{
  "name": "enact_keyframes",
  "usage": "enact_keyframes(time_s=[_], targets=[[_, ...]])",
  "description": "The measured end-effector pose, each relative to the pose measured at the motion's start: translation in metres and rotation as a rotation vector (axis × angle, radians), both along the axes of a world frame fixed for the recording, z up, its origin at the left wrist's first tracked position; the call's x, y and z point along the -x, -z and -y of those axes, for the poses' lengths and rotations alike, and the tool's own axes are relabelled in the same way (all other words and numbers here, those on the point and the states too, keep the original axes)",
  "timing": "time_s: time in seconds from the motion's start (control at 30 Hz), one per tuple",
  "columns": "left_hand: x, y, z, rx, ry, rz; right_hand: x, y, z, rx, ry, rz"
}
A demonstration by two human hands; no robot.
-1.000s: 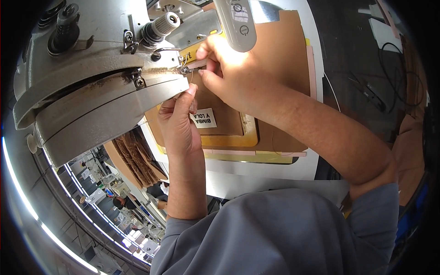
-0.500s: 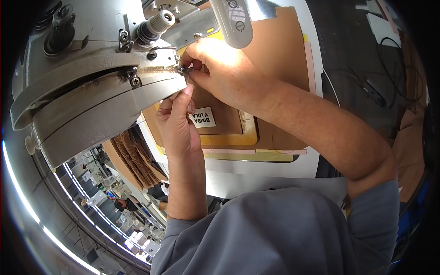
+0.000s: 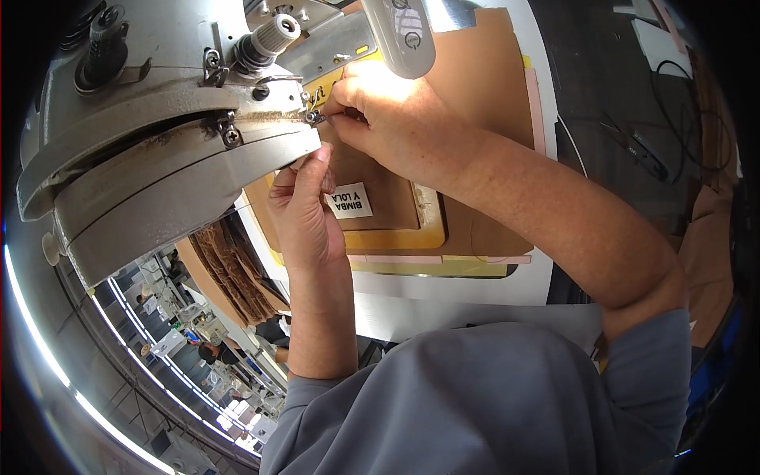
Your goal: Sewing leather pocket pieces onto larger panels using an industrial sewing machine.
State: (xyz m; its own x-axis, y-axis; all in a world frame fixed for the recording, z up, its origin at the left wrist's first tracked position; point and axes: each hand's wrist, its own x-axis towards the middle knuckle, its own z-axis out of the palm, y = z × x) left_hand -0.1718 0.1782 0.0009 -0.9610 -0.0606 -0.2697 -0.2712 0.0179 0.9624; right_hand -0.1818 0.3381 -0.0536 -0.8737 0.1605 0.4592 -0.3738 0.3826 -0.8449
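My left hand is closed in a pinch, thumb up, just under the tip of the sewing machine head. Whatever sits between its fingertips is too small to make out. From the right, my right hand reaches to the small metal thread guide at the machine's end. Its thumb and index finger are pinched there, and what they hold cannot be made out. Below the hands lies a brown panel with a white printed label, framed by a yellow template edge.
A lamp shines down on my right hand. A large brown sheet lies on a white board. Tweezers or snips and a black cable rest at the right. Stacked brown pieces stand at left; a person works farther off.
My right hand has shifted slightly right, away from the thread guide, uncovering more of it. My left hand stays nearly in place, with the label a little more exposed.
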Motion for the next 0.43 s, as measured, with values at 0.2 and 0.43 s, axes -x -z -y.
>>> enact_keyframes(time_s=[0.2, 0.43], targets=[[-0.002, 0.0, 0.002, 0.033, 0.016, -0.03, -0.004, -0.001, -0.002, -0.055, -0.011, -0.004], [-0.008, 0.0, 0.007, 0.107, 0.033, -0.07, -0.012, -0.011, -0.024, -0.379, -0.208, 0.161]])
